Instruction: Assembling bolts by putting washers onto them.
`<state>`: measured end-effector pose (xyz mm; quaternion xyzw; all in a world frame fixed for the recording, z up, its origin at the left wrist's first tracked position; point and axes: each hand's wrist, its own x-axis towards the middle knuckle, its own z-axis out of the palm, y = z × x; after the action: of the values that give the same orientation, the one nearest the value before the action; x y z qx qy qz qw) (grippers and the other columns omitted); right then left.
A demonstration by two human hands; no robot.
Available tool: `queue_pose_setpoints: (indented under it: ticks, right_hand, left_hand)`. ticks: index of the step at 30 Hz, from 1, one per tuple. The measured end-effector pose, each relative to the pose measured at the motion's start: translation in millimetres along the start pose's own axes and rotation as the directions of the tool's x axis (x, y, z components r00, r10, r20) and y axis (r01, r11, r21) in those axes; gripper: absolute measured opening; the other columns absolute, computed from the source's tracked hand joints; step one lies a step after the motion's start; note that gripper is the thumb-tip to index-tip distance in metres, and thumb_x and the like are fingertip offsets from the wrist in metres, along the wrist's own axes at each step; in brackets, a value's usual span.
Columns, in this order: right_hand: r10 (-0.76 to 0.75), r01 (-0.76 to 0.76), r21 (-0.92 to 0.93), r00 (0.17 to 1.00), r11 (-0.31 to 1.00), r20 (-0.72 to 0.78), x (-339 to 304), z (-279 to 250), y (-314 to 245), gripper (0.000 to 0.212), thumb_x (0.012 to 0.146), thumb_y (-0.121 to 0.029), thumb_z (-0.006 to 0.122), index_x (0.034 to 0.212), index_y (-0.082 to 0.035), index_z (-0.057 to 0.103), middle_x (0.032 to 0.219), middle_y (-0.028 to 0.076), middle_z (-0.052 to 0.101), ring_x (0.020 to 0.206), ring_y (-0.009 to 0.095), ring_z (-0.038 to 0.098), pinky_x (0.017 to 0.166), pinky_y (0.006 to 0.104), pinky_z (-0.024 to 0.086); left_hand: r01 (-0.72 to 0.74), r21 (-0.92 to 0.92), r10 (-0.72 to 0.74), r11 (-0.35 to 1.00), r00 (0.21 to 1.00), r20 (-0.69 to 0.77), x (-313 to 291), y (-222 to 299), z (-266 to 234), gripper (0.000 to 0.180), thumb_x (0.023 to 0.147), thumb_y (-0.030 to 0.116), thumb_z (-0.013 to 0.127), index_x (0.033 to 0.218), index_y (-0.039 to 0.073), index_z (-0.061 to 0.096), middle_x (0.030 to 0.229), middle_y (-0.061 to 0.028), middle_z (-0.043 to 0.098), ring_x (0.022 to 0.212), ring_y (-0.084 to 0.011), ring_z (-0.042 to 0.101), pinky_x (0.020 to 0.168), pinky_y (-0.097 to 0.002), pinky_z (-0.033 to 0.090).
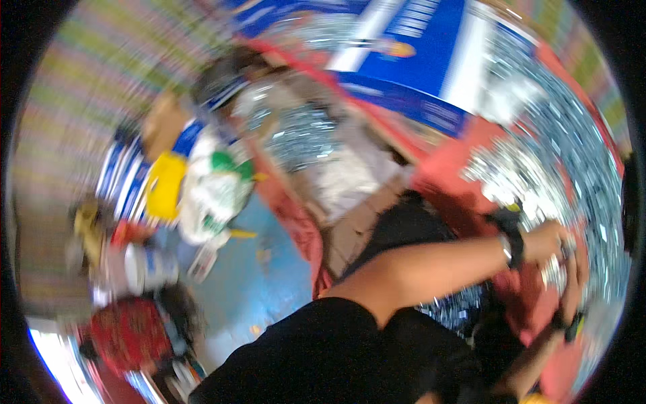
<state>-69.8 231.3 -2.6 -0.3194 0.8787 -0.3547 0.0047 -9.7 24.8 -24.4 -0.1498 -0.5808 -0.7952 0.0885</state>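
My left forearm reaches across to the right, and my left hand (pixel 544 242) is over a heap of small bright silver pieces (pixel 518 178). A dark watch or band and a silvery bracelet circle that wrist. My right hand (pixel 573 279) comes up from the lower right, with a dark band at its wrist, and meets the left at the fingers. Both hands look closed, fingers bent together around a small shiny spot. Blur hides what they hold. Beneath and beside them lies red cloth (pixel 525 303), with more bluish-silver pieces (pixel 595 175) spread along the right.
A blue and white box (pixel 410 60) stands at the top. Left of it is a framed bed with silver pieces (pixel 303 138). White, green and yellow bags (pixel 215 182), a white tub (pixel 149 268) and a dark red bundle (pixel 128 333) sit by the blue floor (pixel 245 283).
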Motion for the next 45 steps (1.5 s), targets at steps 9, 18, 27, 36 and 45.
queue_pose_setpoints:
  ticks: [9,18,27,36,45]
  right_hand:
    - [0.048,-0.016,0.667,0.998,0.745,-0.029,28.1,17.5,-58.3,0.027,0.094,-0.025,0.051,0.093,-0.001,0.062,0.074,0.000,0.056,0.066,0.007,0.049,0.062,0.0225,0.041]
    - [-0.039,-0.070,0.685,0.989,0.726,0.142,13.6,17.5,-67.6,0.026,0.089,-0.009,0.058,0.113,0.001,0.059,0.089,-0.001,0.061,0.082,0.005,0.055,0.070,0.0220,0.046]
    - [0.031,-0.047,0.637,0.999,0.770,0.037,11.5,18.3,-65.4,0.037,0.095,-0.035,0.047,0.096,0.000,0.062,0.077,-0.001,0.057,0.065,0.005,0.048,0.058,0.0218,0.039]
    - [0.194,-0.182,0.710,0.979,0.680,0.065,0.2,11.2,-63.0,0.051,0.095,-0.045,0.040,0.093,-0.002,0.067,0.069,0.000,0.058,0.058,0.007,0.049,0.053,0.0209,0.038]
    - [0.210,-0.292,0.681,0.956,0.671,0.203,-13.2,4.9,-39.5,0.059,0.096,-0.051,0.032,0.098,-0.002,0.064,0.071,0.003,0.058,0.059,0.009,0.048,0.057,0.0222,0.037]
  left_hand:
    - [0.395,-0.099,-0.392,0.914,0.919,0.043,-14.4,43.0,-31.1,0.019,0.088,0.013,0.058,0.103,0.003,0.049,0.076,-0.0089,0.062,0.058,-0.0144,0.062,0.051,-0.0239,0.052]
    - [0.421,0.004,-0.420,0.907,0.904,0.087,-17.4,38.6,-23.8,0.015,0.089,0.013,0.056,0.099,0.005,0.049,0.076,-0.0088,0.063,0.058,-0.0119,0.061,0.051,-0.0206,0.051]
    - [0.431,0.040,-0.432,0.902,0.900,0.056,-16.5,40.9,-23.6,0.014,0.089,0.011,0.056,0.100,0.004,0.050,0.077,-0.0083,0.062,0.060,-0.0129,0.062,0.052,-0.0218,0.051]
    - [0.433,0.075,-0.438,0.898,0.896,0.075,-15.4,38.9,-21.1,0.017,0.089,0.010,0.056,0.103,0.003,0.050,0.078,-0.0083,0.062,0.060,-0.0141,0.062,0.052,-0.0227,0.051]
    - [0.449,0.116,-0.456,0.886,0.889,0.041,-17.3,28.5,-16.7,0.019,0.088,0.008,0.056,0.103,0.000,0.050,0.075,-0.0087,0.060,0.057,-0.0147,0.061,0.050,-0.0236,0.050]
